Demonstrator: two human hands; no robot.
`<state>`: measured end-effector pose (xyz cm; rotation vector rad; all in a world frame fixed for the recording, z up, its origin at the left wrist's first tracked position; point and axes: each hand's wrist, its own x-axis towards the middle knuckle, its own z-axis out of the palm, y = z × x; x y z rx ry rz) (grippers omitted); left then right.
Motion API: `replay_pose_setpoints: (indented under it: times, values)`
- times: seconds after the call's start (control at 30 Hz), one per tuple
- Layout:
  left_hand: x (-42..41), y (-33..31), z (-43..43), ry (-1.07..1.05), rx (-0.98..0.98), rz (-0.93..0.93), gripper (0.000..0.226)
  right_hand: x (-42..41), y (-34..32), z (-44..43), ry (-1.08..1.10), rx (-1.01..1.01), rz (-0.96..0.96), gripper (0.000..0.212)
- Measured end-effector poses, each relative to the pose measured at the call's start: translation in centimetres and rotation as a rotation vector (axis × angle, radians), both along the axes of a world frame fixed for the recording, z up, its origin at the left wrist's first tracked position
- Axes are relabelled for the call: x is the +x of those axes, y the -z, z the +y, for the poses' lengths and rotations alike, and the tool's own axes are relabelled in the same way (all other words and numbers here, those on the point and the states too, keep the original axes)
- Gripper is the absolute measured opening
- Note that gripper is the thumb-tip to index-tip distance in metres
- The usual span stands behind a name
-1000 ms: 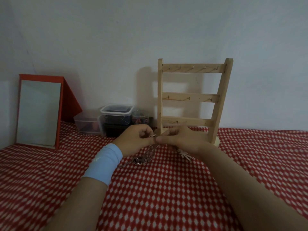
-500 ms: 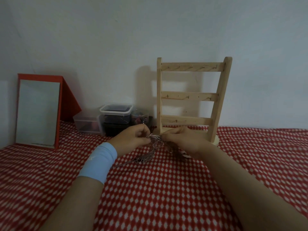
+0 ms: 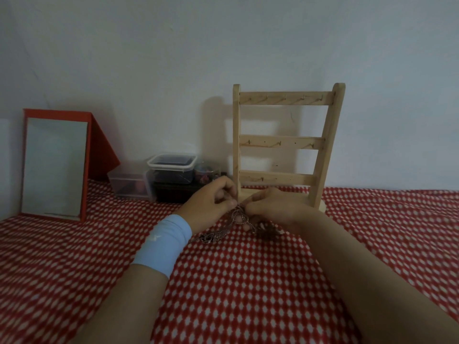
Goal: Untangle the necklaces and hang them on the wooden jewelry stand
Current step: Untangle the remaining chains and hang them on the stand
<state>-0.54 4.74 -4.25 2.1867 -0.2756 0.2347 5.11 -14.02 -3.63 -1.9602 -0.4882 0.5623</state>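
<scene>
A tangle of thin metal necklaces [image 3: 237,217] hangs between my two hands just above the red checked cloth, its lower end trailing onto the cloth at the left. My left hand [image 3: 210,203], with a light blue wristband, pinches the chains from the left. My right hand [image 3: 272,209] pinches them from the right, fingertips almost meeting the left hand's. The wooden jewelry stand [image 3: 283,142] stands upright right behind my hands, against the wall. Its three rails carry small hooks and nothing hangs on them.
A red-framed mirror [image 3: 56,165] leans against the wall at the left. Clear plastic boxes [image 3: 171,170] with small items sit between the mirror and the stand. The red and white cloth [image 3: 236,281] covers the whole surface.
My hands have lifted the tangle a little off the cloth and more loops of chain now show between the fingertips. The white pendant by my right hand is no longer visible.
</scene>
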Motion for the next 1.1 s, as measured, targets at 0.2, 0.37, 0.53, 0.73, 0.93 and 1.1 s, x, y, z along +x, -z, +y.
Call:
replay_pose_setpoints:
  times: [0.2, 0.37, 0.53, 0.73, 0.93, 1.1]
  values:
    - [0.1, 0.0, 0.6, 0.006, 0.173, 0.037, 0.023, -0.3, -0.3, 0.1, 0.06, -0.213, -0.111, 0.025]
    - [-0.3, 0.1, 0.8, 0.007, 0.11, 0.041, 0.027, 0.2, 0.1, -0.1, 0.053, -0.141, -0.075, 0.021]
    - [-0.5, -0.3, 0.2, -0.043, 0.115, -0.037, 0.03, 0.9, 0.4, -0.7, 0.019, -0.029, 0.06, 0.017]
    - [-0.5, -0.3, 0.1, -0.058, 0.144, -0.202, 0.013, 1.3, 0.6, -0.6, -0.005, 0.079, 0.204, 0.021]
    - [-0.2, -0.5, -0.2, -0.07, 0.358, -0.352, 0.006, 1.2, 0.6, -0.5, 0.015, 0.075, 0.169, 0.029]
    - [0.2, -0.3, -0.3, -0.06, 0.193, -0.065, 0.01, 1.1, 0.2, -0.6, -0.007, -0.117, 0.033, 0.028]
